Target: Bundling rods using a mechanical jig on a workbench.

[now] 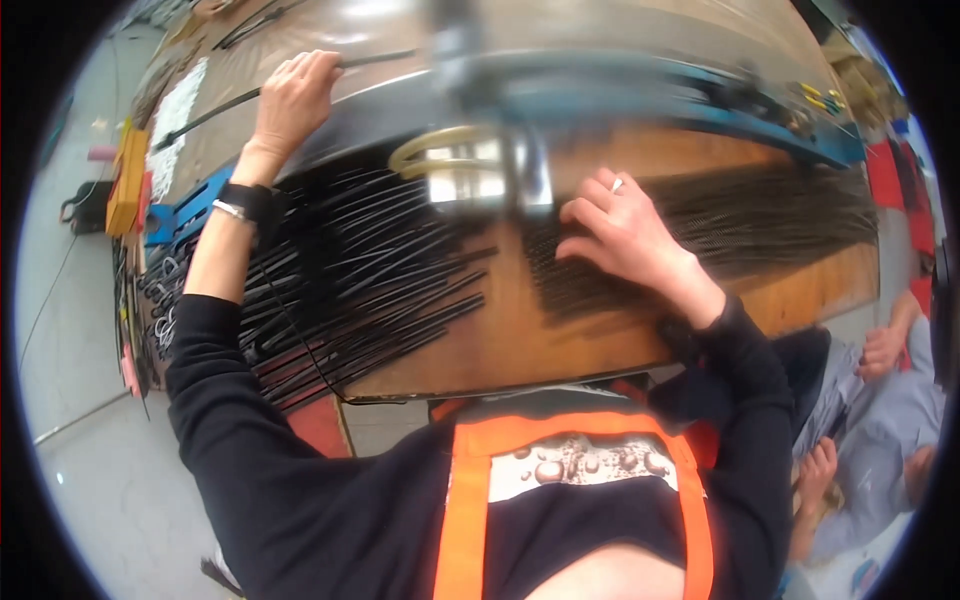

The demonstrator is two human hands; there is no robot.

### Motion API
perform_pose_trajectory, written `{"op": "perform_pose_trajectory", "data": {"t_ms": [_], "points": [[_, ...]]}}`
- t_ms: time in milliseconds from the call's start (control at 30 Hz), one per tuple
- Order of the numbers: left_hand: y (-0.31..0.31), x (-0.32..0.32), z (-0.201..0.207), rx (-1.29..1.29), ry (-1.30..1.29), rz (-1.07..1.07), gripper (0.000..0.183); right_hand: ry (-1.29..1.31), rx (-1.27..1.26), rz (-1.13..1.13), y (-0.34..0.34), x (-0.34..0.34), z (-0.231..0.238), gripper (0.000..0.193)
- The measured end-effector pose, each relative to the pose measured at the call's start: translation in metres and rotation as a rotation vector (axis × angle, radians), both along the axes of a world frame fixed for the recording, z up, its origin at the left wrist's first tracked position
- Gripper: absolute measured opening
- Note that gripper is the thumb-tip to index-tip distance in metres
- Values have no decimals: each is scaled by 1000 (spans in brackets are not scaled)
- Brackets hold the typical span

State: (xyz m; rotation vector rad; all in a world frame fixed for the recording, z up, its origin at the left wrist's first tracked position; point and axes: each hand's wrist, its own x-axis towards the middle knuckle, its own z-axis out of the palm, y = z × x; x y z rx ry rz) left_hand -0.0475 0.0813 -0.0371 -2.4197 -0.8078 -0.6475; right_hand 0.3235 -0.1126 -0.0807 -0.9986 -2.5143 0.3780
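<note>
My left hand (pixel 297 95) is closed around a long thin black rod (pixel 215 118), above the far left side of the bench. The rod sticks out on both sides of the fist. Over the right half of the wooden bench (pixel 590 350), my right hand (pixel 625 228) has loosely bent fingers, thumb apart, and nothing visible in them. Beneath and beside it lies a bundle of thin dark strands (pixel 770 215), perhaps mesh sleeving. Many black rods (pixel 370 260) are spread across the bench's left half. Between my hands stands a blurred metal device (pixel 470 180) with a yellowish hose (pixel 408 150).
A blue rail (pixel 640 100) crosses behind the device, with a plastic-covered surface (pixel 600 25) beyond. Yellow-handled tools (pixel 822 98) lie at far right. An orange-yellow block (pixel 127 183) is at the left. At the lower right sits another person (pixel 870 450) in grey-blue clothing, hands showing.
</note>
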Motion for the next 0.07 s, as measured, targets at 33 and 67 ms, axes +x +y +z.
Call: {"op": "perform_pose_trajectory", "data": {"t_ms": [33,67], "points": [[2,-15,0,31,-7,7,10,-102,-77,21,4,-1,1,36],[-5,-10,-2,74,45,162,20,-215,-160,30,6,6,-1,37]]}}
